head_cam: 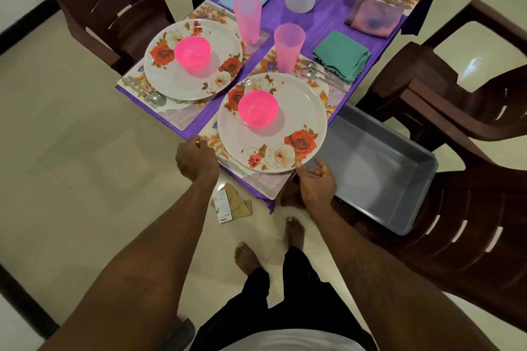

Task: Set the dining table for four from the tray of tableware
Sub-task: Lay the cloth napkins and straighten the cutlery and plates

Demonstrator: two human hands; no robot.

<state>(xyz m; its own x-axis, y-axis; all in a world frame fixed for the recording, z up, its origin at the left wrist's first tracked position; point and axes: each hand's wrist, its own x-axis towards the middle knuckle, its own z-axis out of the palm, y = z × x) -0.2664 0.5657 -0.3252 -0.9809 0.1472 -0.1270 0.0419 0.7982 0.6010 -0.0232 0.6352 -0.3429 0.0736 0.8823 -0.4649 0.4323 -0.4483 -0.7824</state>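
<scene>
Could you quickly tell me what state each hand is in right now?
Left hand: curled at the placemat edge; grip cannot be told.
Right hand: open, beside the plate.

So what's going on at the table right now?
A person stands at the table's near end, both hands at the closest plate, which holds a pink bowl. The left hand is curled beside its left rim, grip unclear; the right hand is open by the lower rim. The grey tray on the chair shows nothing inside.

Home dining room: laid table (pixel 328 23), brown plastic chairs (pixel 470 128), tiled floor (pixel 71 151).
</scene>
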